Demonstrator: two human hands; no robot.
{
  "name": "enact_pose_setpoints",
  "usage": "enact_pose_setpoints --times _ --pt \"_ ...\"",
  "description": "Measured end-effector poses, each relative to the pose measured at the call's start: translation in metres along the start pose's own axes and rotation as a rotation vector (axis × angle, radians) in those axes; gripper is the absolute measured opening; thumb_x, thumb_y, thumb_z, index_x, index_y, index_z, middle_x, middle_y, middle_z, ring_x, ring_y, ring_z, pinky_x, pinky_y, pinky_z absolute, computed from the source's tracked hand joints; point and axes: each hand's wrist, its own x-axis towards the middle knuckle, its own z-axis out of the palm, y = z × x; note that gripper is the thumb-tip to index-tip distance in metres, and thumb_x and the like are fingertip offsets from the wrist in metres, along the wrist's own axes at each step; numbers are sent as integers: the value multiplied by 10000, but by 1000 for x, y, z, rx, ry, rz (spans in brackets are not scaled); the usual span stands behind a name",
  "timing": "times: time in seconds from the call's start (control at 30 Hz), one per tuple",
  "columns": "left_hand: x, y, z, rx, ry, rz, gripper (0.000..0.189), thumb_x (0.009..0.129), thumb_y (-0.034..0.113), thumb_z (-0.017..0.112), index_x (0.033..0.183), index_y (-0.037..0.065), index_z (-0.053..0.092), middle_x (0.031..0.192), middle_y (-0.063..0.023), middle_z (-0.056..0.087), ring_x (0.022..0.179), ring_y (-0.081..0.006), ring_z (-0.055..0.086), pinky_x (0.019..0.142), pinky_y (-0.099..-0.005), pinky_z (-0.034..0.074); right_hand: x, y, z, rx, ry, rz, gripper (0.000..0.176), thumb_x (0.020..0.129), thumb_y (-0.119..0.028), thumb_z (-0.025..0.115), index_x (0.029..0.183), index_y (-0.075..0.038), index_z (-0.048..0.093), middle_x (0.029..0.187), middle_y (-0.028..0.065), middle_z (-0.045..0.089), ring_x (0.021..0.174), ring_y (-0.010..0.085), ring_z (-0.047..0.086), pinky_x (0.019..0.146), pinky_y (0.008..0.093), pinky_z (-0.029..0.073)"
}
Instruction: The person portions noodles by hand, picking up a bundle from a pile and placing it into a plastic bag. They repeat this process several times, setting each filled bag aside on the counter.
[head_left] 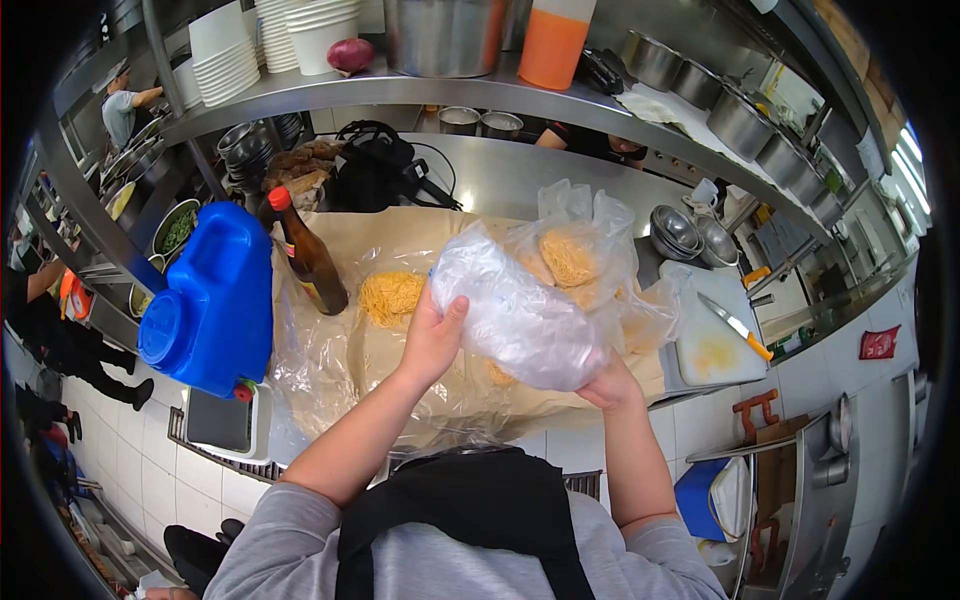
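Note:
Between my hands, above the work table, is a bulky bundle of clear plastic [520, 310], whitish and crinkled; whether anything is inside cannot be told. My left hand [433, 338] grips its left side with the thumb on top. At its lower right end, my right hand [610, 384] holds it from below, its fingers partly hidden. Just left of the bundle, a nest of yellow noodles [390, 297] lies on brown paper [330, 370] with clear plastic sheeting. More noodles [568, 257] sit in clear plastic bags [615, 225] behind and to the right.
A brown bottle with a red cap [312, 255] and a blue jug [215, 300] stand at left. A knife [735, 327] lies on a white cutting board [705, 350] at right, near metal bowls [677, 232]. Overhead, a steel shelf [440, 92] carries tubs and pots. Other people are in the background.

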Motion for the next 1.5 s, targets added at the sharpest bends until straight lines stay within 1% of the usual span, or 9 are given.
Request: enact_pose_setpoints --times 0.1,0.33,0.43,0.5,0.77,1.0,1.07,1.3,1.5 --pt "-1 0 -5 36 19 1 475 936 286 691 1273 -10 534 1147 -78 651 1061 -179 600 965 -346 464 -7 -17 14 22 -28 -14 766 822 -202 801 1452 -27 401 1401 78 522 1287 207 511 1072 374 424" --pt "-20 3 11 590 -595 2 488 811 99 764 1244 32 550 1172 -104 627 1090 -257 620 964 -399 468 -2 -6 20 -177 -37 30 683 841 -128 765 1428 -30 429 1344 56 555 1227 174 534 1041 340 422" --pt "-16 9 14 434 -488 -24 453 823 77 746 1232 42 553 1117 -78 640 1076 -214 614 937 -362 481 -2 -6 18 -531 159 -169 499 872 -82 712 1330 -12 526 1247 52 612 1132 156 577 991 323 450" --pt "-7 15 15 -60 -102 -146 331 866 171 757 1153 62 631 960 -53 690 898 -137 662 779 -289 517 -6 -14 0 -417 278 -185 290 909 -42 647 1194 -3 612 1120 45 663 1044 136 612 935 307 480" --pt "63 -9 -61 295 222 -108 124 995 193 605 1058 92 639 860 55 581 723 -27 437 654 -196 384 -57 -34 -49 -130 578 -340 199 999 -103 547 1167 -14 604 1114 71 668 1027 161 643 918 325 510" --pt "117 -74 -127 434 217 -73 175 1048 223 485 1166 144 589 718 77 441 568 -24 354 502 -197 316 -51 -23 -47 -91 635 -460 250 1018 -143 527 1232 -17 561 1215 86 631 1123 173 606 989 336 474" --pt "113 -51 -124 290 232 -162 213 1047 108 439 1231 137 543 856 33 524 688 -52 441 646 -206 409 -32 -14 -40 -136 648 -468 246 1019 -137 526 1229 -14 564 1210 83 634 1114 160 604 981 329 474" --pt "56 41 -113 158 287 -68 362 1025 37 447 1357 176 484 931 12 552 684 -45 447 638 -179 414 84 32 -14 -795 484 -508 128 975 -123 596 1002 2 587 977 70 631 849 125 605 742 247 488" --pt "-2 89 -139 120 247 -19 347 1016 26 460 1348 122 485 922 10 526 719 -43 452 620 -193 396 188 63 -19 -915 390 -306 217 918 -129 666 1061 8 579 1107 136 600 851 208 619 747 301 503"
